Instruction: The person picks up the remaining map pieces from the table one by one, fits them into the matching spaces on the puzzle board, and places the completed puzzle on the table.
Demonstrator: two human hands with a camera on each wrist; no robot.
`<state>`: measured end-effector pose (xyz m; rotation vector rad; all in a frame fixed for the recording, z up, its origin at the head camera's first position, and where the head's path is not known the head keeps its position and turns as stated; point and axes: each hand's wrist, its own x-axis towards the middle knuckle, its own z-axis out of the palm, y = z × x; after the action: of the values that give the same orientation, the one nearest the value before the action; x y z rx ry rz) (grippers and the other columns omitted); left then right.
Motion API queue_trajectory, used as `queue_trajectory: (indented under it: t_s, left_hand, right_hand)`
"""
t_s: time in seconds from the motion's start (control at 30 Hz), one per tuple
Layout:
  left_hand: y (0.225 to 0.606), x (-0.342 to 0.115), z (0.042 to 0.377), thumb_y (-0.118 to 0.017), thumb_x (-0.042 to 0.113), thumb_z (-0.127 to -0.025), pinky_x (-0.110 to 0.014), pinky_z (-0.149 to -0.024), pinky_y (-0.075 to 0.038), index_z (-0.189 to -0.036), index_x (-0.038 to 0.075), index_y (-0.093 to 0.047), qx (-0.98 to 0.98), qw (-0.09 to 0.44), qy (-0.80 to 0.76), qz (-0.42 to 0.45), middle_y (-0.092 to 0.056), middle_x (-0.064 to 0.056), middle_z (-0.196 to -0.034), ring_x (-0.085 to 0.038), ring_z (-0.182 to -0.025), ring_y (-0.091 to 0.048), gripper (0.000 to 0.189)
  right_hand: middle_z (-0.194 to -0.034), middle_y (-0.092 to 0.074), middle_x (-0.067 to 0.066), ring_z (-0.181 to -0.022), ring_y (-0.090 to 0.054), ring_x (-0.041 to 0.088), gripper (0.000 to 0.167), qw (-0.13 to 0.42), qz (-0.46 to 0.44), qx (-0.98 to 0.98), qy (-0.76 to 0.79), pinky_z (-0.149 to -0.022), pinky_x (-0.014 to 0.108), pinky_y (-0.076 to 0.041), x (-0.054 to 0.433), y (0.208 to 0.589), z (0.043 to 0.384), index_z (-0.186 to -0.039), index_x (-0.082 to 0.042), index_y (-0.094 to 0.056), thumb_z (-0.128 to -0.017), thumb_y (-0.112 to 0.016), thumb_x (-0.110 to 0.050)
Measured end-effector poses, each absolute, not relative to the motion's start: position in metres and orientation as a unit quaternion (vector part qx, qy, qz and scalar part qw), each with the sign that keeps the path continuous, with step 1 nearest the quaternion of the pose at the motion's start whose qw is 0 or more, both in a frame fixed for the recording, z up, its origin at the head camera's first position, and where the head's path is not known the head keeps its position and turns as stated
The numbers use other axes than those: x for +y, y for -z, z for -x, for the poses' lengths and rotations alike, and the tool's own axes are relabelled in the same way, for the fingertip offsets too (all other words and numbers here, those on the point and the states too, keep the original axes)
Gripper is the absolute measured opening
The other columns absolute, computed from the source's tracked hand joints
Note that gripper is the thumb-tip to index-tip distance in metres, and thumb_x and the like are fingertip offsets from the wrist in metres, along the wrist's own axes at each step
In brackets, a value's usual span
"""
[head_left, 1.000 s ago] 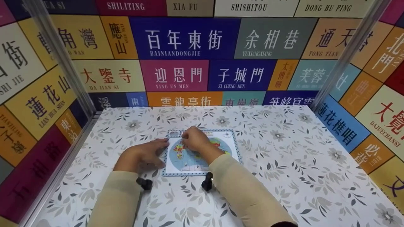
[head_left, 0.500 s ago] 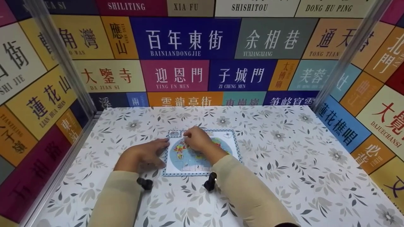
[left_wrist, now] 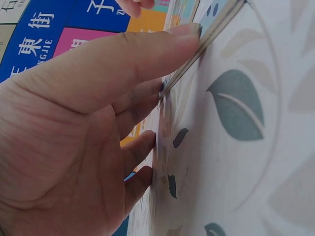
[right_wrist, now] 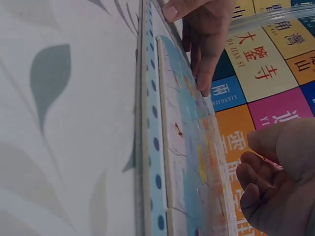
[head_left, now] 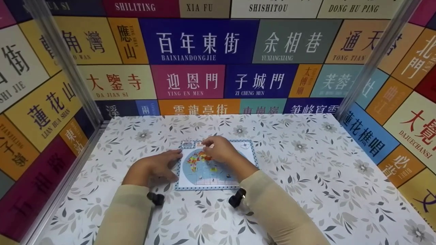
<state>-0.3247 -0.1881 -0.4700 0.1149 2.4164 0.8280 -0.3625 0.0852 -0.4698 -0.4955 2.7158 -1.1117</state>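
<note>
A jigsaw puzzle board point(head_left: 218, 187) with a world map and a blue dotted border lies flat on the table. My left hand point(head_left: 158, 165) rests along its left edge. In the left wrist view the left thumb point(left_wrist: 184, 37) touches the board's edge, with the fingers held out beside it. Above the upper part of the map is my right hand point(head_left: 219, 149). Its fingers are loosely bent, with a gap between thumb and index finger. In the right wrist view the right hand point(right_wrist: 280, 177) stands off the puzzle pieces point(right_wrist: 174, 128) and nothing shows between its fingers.
A white tablecloth point(head_left: 299, 197) with grey leaves and flowers covers the table. Panels point(head_left: 199, 41) with street names stand behind and at both sides, joined by clear corner strips point(head_left: 364, 64). Black cameras sit at both wrists.
My right hand has moved right across the upper part of the board, and its thumb and index finger have parted. More of the map shows. My left hand has stayed in place.
</note>
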Motion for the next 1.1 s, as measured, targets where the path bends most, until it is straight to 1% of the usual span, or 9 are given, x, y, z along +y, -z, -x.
queue_trajectory:
  t_s: [0.1, 0.2, 0.3, 0.43, 0.63, 0.8, 0.87, 0.97, 1.1]
  left_hand:
    - [0.469, -0.187, 0.323, -0.097, 0.025, -0.074, -0.067, -0.136, -0.006, -0.162, 0.045, -0.044, 0.903, 0.291, -0.316, -0.032, -0.017, 0.020, -0.180, -0.030, -0.171, -0.003, 0.104]
    - [0.468, -0.187, 0.322, -0.098, 0.023, -0.073, -0.067, -0.135, -0.006, -0.161, 0.046, -0.045, 0.898, 0.292, -0.330, -0.022, -0.017, 0.020, -0.180, -0.030, -0.171, -0.002, 0.105]
    - [0.467, -0.188, 0.322, -0.098, 0.021, -0.072, -0.067, -0.135, -0.006, -0.160, 0.046, -0.046, 0.894, 0.291, -0.341, -0.016, -0.017, 0.021, -0.179, -0.030, -0.171, -0.001, 0.106]
    - [0.468, -0.188, 0.322, -0.098, 0.019, -0.072, -0.067, -0.135, -0.006, -0.159, 0.047, -0.047, 0.891, 0.290, -0.349, -0.014, -0.017, 0.022, -0.179, -0.030, -0.171, -0.001, 0.105]
    - [0.471, -0.188, 0.323, -0.099, 0.021, -0.071, -0.067, -0.136, -0.006, -0.158, 0.049, -0.048, 0.895, 0.289, -0.340, -0.016, -0.018, 0.024, -0.178, -0.028, -0.171, -0.001, 0.104]
    - [0.473, -0.188, 0.323, -0.097, 0.022, -0.074, -0.065, -0.136, -0.008, -0.162, 0.042, -0.044, 0.903, 0.281, -0.322, -0.047, -0.017, 0.020, -0.179, -0.030, -0.171, -0.003, 0.104]
    - [0.473, -0.187, 0.323, -0.097, 0.023, -0.075, -0.063, -0.137, -0.008, -0.163, 0.041, -0.043, 0.905, 0.280, -0.317, -0.052, -0.017, 0.021, -0.179, -0.030, -0.171, -0.004, 0.104]
    - [0.473, -0.187, 0.323, -0.097, 0.022, -0.074, -0.063, -0.137, -0.008, -0.162, 0.044, -0.044, 0.901, 0.284, -0.327, -0.035, -0.017, 0.024, -0.178, -0.028, -0.171, -0.003, 0.105]
    - [0.471, -0.187, 0.321, -0.098, 0.020, -0.073, -0.064, -0.136, -0.007, -0.160, 0.045, -0.045, 0.894, 0.287, -0.343, -0.018, -0.018, 0.024, -0.178, -0.029, -0.171, -0.002, 0.105]
  right_hand:
    - [-0.129, -0.072, 0.004, -0.103, -0.066, 0.021, 0.032, 0.083, 0.167, 0.906, 0.381, -0.091, 0.042, -0.059, 0.092, 0.460, 0.357, -0.134, -0.015, -0.075, -0.106, -0.066, -0.029]
    - [-0.128, -0.073, 0.003, -0.107, -0.066, 0.021, 0.033, 0.078, 0.171, 0.905, 0.381, -0.092, 0.042, -0.059, 0.099, 0.449, 0.351, -0.134, -0.016, -0.074, -0.106, -0.066, -0.032]
    - [-0.128, -0.073, 0.001, -0.111, -0.066, 0.021, 0.031, 0.072, 0.166, 0.905, 0.384, -0.093, 0.043, -0.059, 0.107, 0.439, 0.344, -0.133, -0.020, -0.075, -0.105, -0.068, -0.034]
    - [-0.127, -0.073, -0.002, -0.106, -0.067, 0.021, 0.028, 0.072, 0.149, 0.903, 0.396, -0.088, 0.041, -0.060, 0.118, 0.432, 0.336, -0.131, -0.026, -0.075, -0.105, -0.069, -0.035]
    - [-0.125, -0.072, -0.004, -0.100, -0.067, 0.018, 0.029, 0.078, 0.120, 0.904, 0.402, -0.084, 0.036, -0.060, 0.132, 0.432, 0.333, -0.131, -0.028, -0.075, -0.104, -0.069, -0.037]
    - [-0.126, -0.072, -0.001, -0.097, -0.068, 0.019, 0.029, 0.074, 0.122, 0.902, 0.406, -0.080, 0.035, -0.060, 0.141, 0.431, 0.333, -0.131, -0.028, -0.075, -0.104, -0.069, -0.038]
    - [-0.128, -0.072, -0.001, -0.099, -0.067, 0.020, 0.029, 0.069, 0.121, 0.904, 0.404, -0.081, 0.037, -0.060, 0.145, 0.430, 0.333, -0.131, -0.028, -0.074, -0.104, -0.069, -0.038]
    - [-0.130, -0.072, -0.001, -0.107, -0.066, 0.021, 0.031, 0.062, 0.113, 0.910, 0.395, -0.088, 0.039, -0.059, 0.152, 0.429, 0.332, -0.133, -0.027, -0.074, -0.105, -0.068, -0.040]
    - [-0.133, -0.072, 0.001, -0.114, -0.066, 0.024, 0.032, 0.056, 0.100, 0.912, 0.394, -0.094, 0.043, -0.060, 0.163, 0.428, 0.333, -0.133, -0.026, -0.073, -0.105, -0.068, -0.039]
